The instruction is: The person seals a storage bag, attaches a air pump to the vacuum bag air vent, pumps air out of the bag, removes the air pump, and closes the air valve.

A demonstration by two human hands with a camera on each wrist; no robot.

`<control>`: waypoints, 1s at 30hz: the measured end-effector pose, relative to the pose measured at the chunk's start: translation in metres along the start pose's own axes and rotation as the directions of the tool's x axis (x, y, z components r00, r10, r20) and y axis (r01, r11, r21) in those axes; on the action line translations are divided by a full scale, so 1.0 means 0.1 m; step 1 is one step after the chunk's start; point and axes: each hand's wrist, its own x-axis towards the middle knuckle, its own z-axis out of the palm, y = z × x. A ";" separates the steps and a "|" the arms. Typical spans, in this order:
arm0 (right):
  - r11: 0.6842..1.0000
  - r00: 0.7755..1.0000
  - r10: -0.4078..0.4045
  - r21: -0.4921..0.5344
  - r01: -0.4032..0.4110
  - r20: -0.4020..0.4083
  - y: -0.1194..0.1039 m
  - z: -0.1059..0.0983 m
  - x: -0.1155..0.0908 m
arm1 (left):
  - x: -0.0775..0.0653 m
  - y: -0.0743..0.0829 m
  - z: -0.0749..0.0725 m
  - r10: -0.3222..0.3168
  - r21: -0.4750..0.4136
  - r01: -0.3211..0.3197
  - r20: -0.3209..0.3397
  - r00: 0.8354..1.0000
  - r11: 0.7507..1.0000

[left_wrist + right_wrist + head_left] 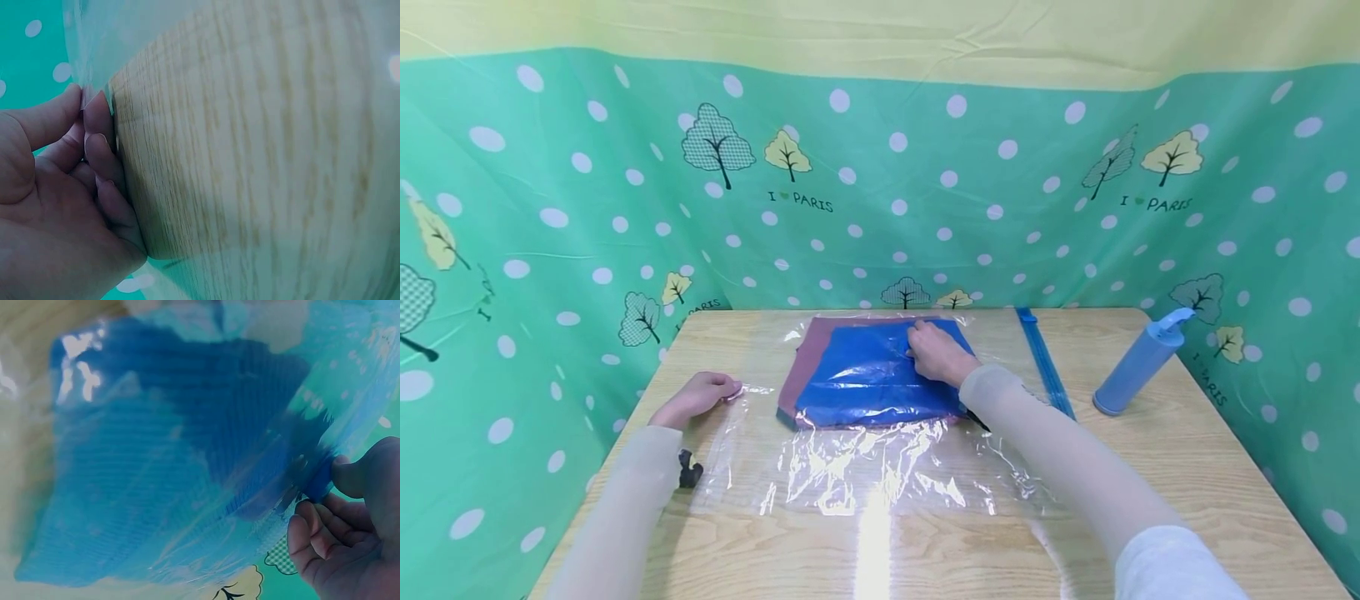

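A large clear plastic storage bag (895, 479) lies flat on the wooden table, with a folded blue garment (857, 375) over a mauve one (805, 358) inside. My left hand (700, 396) pinches the bag's left edge between thumb and fingertips; in the left wrist view that hand (69, 181) holds the thin film upright. Over the blue garment's upper right part, my right hand (942, 352) pinches the bag. In the right wrist view, blue material (320, 480) shows between that hand's (350, 531) thumb and fingers; I cannot tell whether it is cloth under the film.
A blue zip strip (1047, 367) runs along the bag's right side. Further right, a blue hand pump (1138, 367) stands tilted on the table (970, 558). A green dotted curtain (895, 208) hangs behind and at both sides.
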 end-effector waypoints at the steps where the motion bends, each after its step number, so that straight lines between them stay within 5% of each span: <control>1: 1.000 1.000 -0.005 -0.002 0.005 -0.001 0.00 0.00 0.00 | -0.01 0.01 0.00 0.001 -0.003 -0.001 -0.001 1.000 1.000; 9: 0.999 0.998 -0.045 -0.002 0.045 -0.037 0.02 0.01 -0.01 | -0.05 0.04 0.01 0.010 -0.042 -0.010 -0.006 1.000 0.999; 30: 0.996 0.996 0.032 0.082 -0.026 -0.078 0.03 0.03 -0.05 | 0.00 0.05 0.05 -0.024 -0.020 0.023 -0.031 0.999 1.000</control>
